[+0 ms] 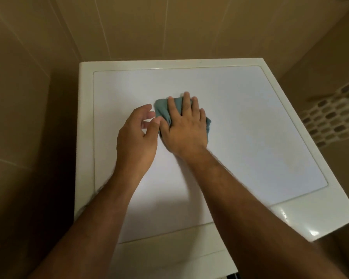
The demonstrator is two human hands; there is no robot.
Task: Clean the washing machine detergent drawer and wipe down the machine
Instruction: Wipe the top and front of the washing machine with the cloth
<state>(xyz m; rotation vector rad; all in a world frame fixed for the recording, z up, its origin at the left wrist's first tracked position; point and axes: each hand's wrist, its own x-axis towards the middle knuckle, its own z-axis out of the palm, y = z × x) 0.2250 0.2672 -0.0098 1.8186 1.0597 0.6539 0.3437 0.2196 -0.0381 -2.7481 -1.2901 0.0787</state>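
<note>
I look down on the white top of the washing machine (pixel 250 137). A folded teal cloth (pixel 162 108) lies near the middle of the top. My right hand (pixel 184 127) rests flat on the cloth with its fingers spread, pressing it against the surface. Just to the left of it is my left hand (pixel 137 137), fingers loosely curled and apart, its thumb and fingertips next to the cloth's left edge; I cannot tell whether they touch it. The detergent drawer is out of sight.
Beige tiled walls (pixel 129 27) close in behind and to the left of the machine. A white perforated laundry basket (pixel 334 115) stands at the right. A narrow dark gap (pixel 63 127) runs along the machine's left side.
</note>
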